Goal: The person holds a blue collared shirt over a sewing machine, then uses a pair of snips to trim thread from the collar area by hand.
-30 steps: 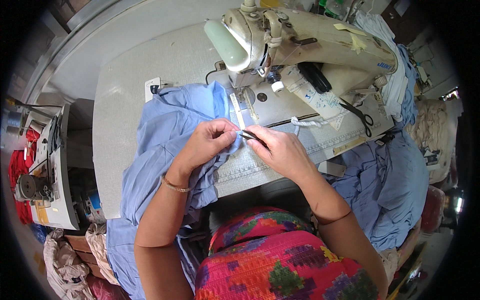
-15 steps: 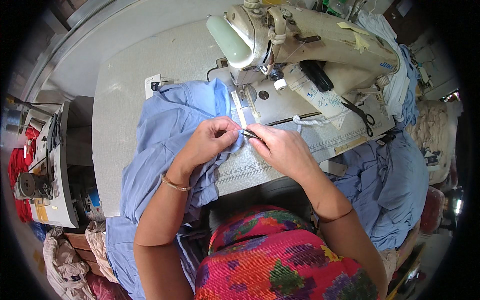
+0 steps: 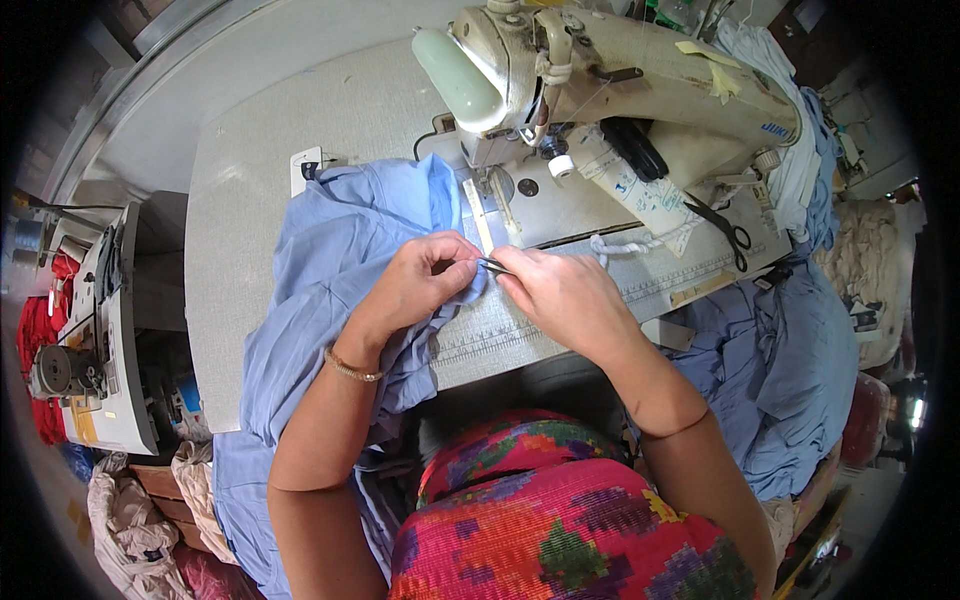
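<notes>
Blue garment (image 3: 330, 270) edge between both hands (image 3: 425, 285); bare table (image 3: 250, 180) leftward

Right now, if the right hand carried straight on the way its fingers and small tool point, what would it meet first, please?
The right hand points left with a small metal tool. First in line, likely, is the blue fabric edge pinched in the left hand; fingertips nearly touch, though depth is unclear.

Bare-armed worker in a bright multicoloured patterned garment (image 3: 560, 530), thin gold bracelet (image 3: 352, 368) on the left wrist, dark band (image 3: 672, 432) on the right forearm.
</notes>
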`<action>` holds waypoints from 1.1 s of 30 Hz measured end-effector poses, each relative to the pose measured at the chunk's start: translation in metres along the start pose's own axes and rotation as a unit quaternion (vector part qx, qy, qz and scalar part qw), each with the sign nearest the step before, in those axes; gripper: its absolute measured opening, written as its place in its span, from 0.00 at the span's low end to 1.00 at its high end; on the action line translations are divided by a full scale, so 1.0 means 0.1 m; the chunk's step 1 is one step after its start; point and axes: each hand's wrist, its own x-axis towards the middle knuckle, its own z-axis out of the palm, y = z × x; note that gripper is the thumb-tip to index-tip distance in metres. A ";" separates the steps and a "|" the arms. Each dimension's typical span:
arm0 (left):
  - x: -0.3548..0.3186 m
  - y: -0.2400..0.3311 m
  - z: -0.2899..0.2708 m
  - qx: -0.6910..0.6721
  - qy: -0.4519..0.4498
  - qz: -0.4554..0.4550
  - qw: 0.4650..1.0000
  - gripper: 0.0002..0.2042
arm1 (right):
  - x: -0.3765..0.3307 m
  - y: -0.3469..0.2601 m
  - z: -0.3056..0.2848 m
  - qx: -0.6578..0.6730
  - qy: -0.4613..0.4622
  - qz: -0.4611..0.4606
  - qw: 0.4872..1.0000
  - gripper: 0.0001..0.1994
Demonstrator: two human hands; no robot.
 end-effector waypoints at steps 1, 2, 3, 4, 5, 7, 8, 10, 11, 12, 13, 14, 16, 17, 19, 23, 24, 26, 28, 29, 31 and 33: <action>0.00 0.00 0.00 0.002 0.002 0.002 1.000 0.06 | 0.01 0.01 0.01 0.008 0.002 -0.003 1.000 0.09; 0.00 0.00 -0.01 -0.008 -0.001 -0.001 1.000 0.06 | 0.02 0.04 0.03 0.044 -0.006 0.005 0.999 0.10; 0.00 0.00 -0.01 -0.018 -0.004 -0.005 1.000 0.06 | 0.02 0.07 0.04 0.081 -0.013 0.013 0.997 0.11; 0.00 0.00 -0.02 -0.028 -0.008 -0.008 1.000 0.06 | 0.02 0.11 0.06 0.116 -0.020 0.022 0.993 0.12; 0.00 0.00 -0.02 -0.023 -0.012 -0.008 1.000 0.05 | 0.02 0.14 0.08 0.138 -0.027 0.024 0.990 0.12; 0.00 0.01 -0.03 -0.013 -0.021 -0.008 1.000 0.05 | 0.01 0.20 0.11 0.180 -0.039 0.028 0.982 0.13; 0.00 0.01 -0.03 -0.017 -0.020 -0.004 1.000 0.05 | 0.01 0.21 0.12 0.185 -0.038 0.028 0.982 0.13; 0.01 -0.02 -0.03 -0.026 -0.020 0.003 0.999 0.05 | 0.01 0.21 0.13 0.195 -0.037 0.030 0.980 0.12; 0.00 -0.02 -0.03 -0.025 -0.020 0.006 0.999 0.05 | 0.01 0.22 0.14 0.198 -0.039 0.028 0.979 0.13; 0.00 -0.03 -0.03 -0.024 -0.020 0.008 0.999 0.05 | 0.01 0.23 0.16 0.202 -0.040 0.027 0.978 0.13; 0.01 -0.02 -0.03 -0.024 -0.020 0.012 0.999 0.05 | 0.01 0.24 0.17 0.205 -0.040 0.026 0.978 0.13; 0.01 -0.02 -0.03 -0.027 -0.019 0.017 0.999 0.06 | 0.00 0.25 0.19 0.207 -0.027 0.010 0.978 0.13; 0.01 -0.02 -0.03 -0.034 -0.017 0.026 0.999 0.06 | -0.03 0.25 0.24 0.212 -0.001 -0.022 0.977 0.13; 0.01 -0.02 -0.03 -0.035 -0.019 0.017 0.999 0.06 | -0.03 0.25 0.24 0.224 -0.006 -0.017 0.975 0.12; 0.01 0.00 -0.04 -0.037 -0.023 -0.001 0.999 0.06 | -0.03 0.26 0.23 0.246 -0.016 -0.007 0.969 0.12; 0.00 0.01 -0.03 -0.017 -0.019 0.003 1.000 0.06 | -0.03 0.21 0.16 0.246 -0.019 0.043 0.968 0.12; 0.00 0.00 -0.04 -0.014 -0.018 0.003 1.000 0.06 | -0.03 0.20 0.16 0.244 -0.013 0.041 0.969 0.12; 0.00 -0.01 -0.03 -0.012 -0.018 0.008 1.000 0.06 | -0.04 0.20 0.16 0.233 -0.009 0.041 0.972 0.12; 0.00 0.00 -0.03 -0.012 -0.018 0.019 1.000 0.06 | -0.05 0.20 0.15 0.215 -0.010 0.046 0.975 0.12; 0.00 0.00 -0.03 -0.012 -0.016 0.017 1.000 0.05 | -0.05 0.19 0.14 0.212 -0.012 0.049 0.976 0.12; 0.00 0.00 -0.02 -0.012 -0.014 0.014 1.000 0.05 | -0.05 0.17 0.11 0.205 -0.018 0.055 0.977 0.11; 0.00 0.01 -0.02 -0.004 -0.015 0.015 1.000 0.05 | -0.05 0.16 0.11 0.198 -0.015 0.052 0.979 0.11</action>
